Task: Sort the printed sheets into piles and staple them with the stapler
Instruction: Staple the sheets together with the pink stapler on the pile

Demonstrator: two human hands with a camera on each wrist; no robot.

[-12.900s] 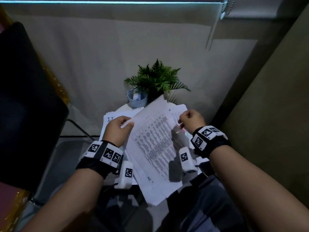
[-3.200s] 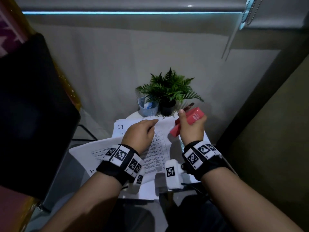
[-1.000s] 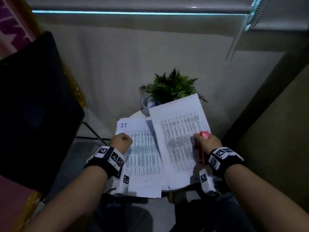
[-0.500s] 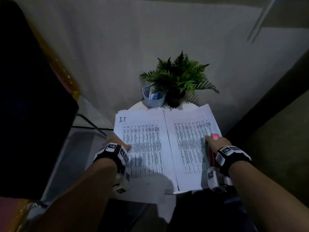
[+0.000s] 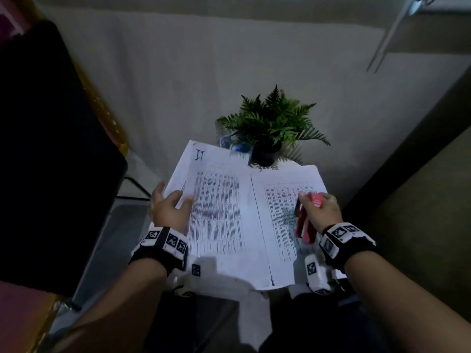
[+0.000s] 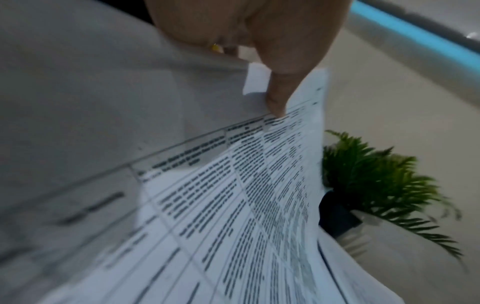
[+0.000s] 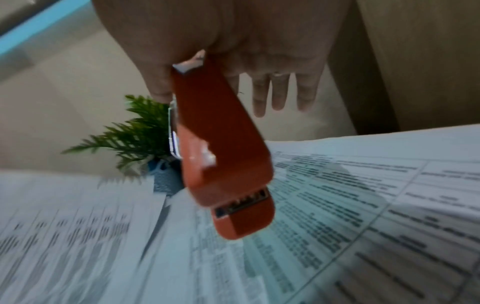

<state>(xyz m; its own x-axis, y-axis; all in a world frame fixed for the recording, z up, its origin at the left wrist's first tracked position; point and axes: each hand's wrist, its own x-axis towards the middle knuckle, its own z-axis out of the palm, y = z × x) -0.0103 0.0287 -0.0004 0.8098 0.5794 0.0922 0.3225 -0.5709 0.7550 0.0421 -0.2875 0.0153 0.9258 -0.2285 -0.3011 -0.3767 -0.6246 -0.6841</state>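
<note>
While lifted, stapler [image 5: 307, 220] above sheets [image 5: 221, 207]

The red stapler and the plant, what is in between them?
In the head view only printed paper: the right-hand sheet stretches from under the stapler, held by the right hand, up towards the plant.

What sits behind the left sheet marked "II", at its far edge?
A small pale cup with something blue inside pokes out behind the sheet marked "II", beside the potted fern. The sheet covers the cup's lower part.
</note>
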